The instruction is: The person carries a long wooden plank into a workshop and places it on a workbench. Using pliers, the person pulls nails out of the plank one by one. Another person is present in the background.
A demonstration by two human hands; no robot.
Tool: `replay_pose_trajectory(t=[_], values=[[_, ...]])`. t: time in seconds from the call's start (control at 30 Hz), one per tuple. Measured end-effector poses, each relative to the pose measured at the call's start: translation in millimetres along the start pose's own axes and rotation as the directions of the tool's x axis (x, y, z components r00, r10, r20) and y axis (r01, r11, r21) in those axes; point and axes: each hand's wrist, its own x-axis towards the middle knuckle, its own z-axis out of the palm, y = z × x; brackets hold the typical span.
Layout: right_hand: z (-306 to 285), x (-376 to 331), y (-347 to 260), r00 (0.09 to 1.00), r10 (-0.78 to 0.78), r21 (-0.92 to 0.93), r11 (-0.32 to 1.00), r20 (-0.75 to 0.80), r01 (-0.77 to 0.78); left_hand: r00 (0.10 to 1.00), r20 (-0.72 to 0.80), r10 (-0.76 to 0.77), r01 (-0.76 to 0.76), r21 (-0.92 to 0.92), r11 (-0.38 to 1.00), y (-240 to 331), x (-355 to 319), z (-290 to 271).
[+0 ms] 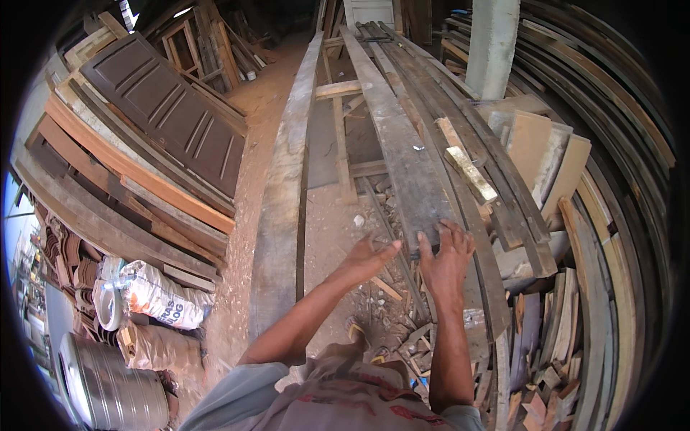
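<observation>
A long, weathered wooden plank [394,136] runs away from me, lying lengthwise with its near end in front of my body. At that end is my right hand [444,260], its thumb on the plank and its bent fingers at the right edge, closed on the wood. A small dark patch shows between thumb and fingers; I cannot make out what it is. Just left of the plank, my left hand [368,256] is in the air with fingers apart and nothing in it. Its thumb points toward the plank's edge.
Parallel on the left lies another long plank [280,179], over crosspieces [338,90]. More boards [460,129] bear a short pale offcut [471,174]. A brown panelled door [169,108], white sacks [167,293] and a metal drum [111,381] stand left; a pillar [492,50] and stacked timber, right.
</observation>
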Motion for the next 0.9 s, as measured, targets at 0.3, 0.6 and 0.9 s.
replay_pose_trajectory(t=[0.3,0.6,0.9], values=[[9,9,-3,0.988,0.131,0.150,0.982,-0.082,-0.118,0.794,-0.599,0.101,-0.029,0.130,0.991,-71,-148,-135],[1,15,-36,0.956,0.287,0.009,0.958,0.062,-0.288,0.909,-0.350,-0.225,0.085,-0.373,0.924,-164,-179,-142],[2,-4,-57,0.973,0.225,-0.177,0.957,-0.040,-0.229,0.955,-0.223,-0.197,0.075,-0.462,0.884,-187,-174,-145]])
